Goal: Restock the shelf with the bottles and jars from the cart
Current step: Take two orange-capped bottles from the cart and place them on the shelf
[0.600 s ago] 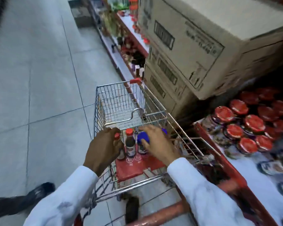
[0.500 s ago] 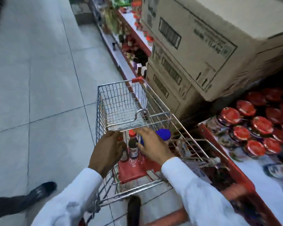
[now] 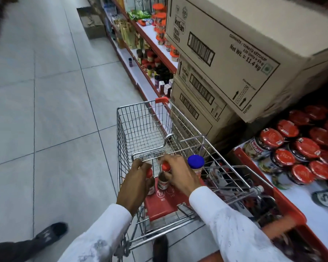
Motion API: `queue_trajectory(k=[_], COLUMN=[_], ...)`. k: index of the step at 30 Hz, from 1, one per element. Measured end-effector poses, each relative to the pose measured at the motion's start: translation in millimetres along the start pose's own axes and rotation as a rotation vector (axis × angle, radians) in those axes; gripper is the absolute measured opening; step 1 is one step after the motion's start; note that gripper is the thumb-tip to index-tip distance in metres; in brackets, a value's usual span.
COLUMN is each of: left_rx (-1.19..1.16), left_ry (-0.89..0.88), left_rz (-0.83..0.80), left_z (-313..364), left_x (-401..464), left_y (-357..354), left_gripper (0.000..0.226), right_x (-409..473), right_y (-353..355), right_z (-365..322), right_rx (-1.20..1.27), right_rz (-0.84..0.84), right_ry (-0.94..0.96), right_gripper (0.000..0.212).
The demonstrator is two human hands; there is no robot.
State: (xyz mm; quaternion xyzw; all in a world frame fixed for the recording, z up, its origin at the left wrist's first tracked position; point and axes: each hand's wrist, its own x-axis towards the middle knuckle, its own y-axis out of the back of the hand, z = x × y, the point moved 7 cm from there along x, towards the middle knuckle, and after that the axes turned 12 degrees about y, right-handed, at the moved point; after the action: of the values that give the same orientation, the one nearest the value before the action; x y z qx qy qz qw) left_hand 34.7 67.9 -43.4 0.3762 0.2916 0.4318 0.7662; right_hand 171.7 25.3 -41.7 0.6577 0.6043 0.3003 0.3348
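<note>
A wire shopping cart (image 3: pixel 140 127) stands in the aisle beside the shelf (image 3: pixel 301 197). On its red child seat (image 3: pixel 163 205) stand two small dark bottles with red caps and a blue-capped jar (image 3: pixel 195 163). My left hand (image 3: pixel 134 184) is wrapped around the left red-capped bottle (image 3: pixel 149 173). My right hand (image 3: pixel 180 174) grips the second red-capped bottle (image 3: pixel 164 178), fingers over its cap; the blue-capped jar stands just right of that hand. The cart's main basket looks empty.
Stacked cardboard ketchup cartons (image 3: pixel 222 53) sit on the shelf right of the cart. Red-lidded jars (image 3: pixel 299 154) crowd the shelf at right. Further shelves with bottles (image 3: pixel 155 67) run along the aisle. My shoes (image 3: pixel 51 233) are on the tiled floor at left.
My right hand has shifted left off the blue-capped jar onto the middle red-capped bottle. The left hand stays on the left bottle. The view has tilted up slightly.
</note>
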Motion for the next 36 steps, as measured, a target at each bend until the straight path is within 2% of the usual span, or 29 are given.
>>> queue_trajectory(k=[4,7,11,17,20,25,29,36], left_rx=[-0.034,-0.084,-0.129,-0.098,-0.096,-0.243,-0.340,-0.223], left_ry=[0.017,-0.040,-0.162,-0.345,-0.425,-0.616,-0.660,-0.708], left_rz=[-0.026,0.021,0.094,0.055,-0.008,-0.134,-0.237,-0.316], left_z=[13,42,105,214,268,355,407,459], left_x=[-8,-19,-39,-60,-69,-95,-103,-104], left_y=[12,40,85,99,75,20,-33,-115], left_gripper=[0.025,0.024,0.036,0.041,0.042,0.042,0.035,0.030], right_x=[-16,-34,-73,-166,-220,-306,-360,-402], right_y=[24,59,129,232,272,304,311,303], right_z=[2,-4,-18,-24,-13,22,58,113], right_rx=[0.052,0.046,-0.061,-0.099,-0.146,-0.182,-0.212,-0.181], right_rz=[0.042,0.137,0.305,0.593,0.716,0.789,0.826,0.843], right_ry=[-0.025,-0.013,0.027,-0.017,-0.111,-0.364,-0.538,-0.717], right_gripper=[0.035,0.032,0.036,0.041,0.040,0.039,0.039,0.028])
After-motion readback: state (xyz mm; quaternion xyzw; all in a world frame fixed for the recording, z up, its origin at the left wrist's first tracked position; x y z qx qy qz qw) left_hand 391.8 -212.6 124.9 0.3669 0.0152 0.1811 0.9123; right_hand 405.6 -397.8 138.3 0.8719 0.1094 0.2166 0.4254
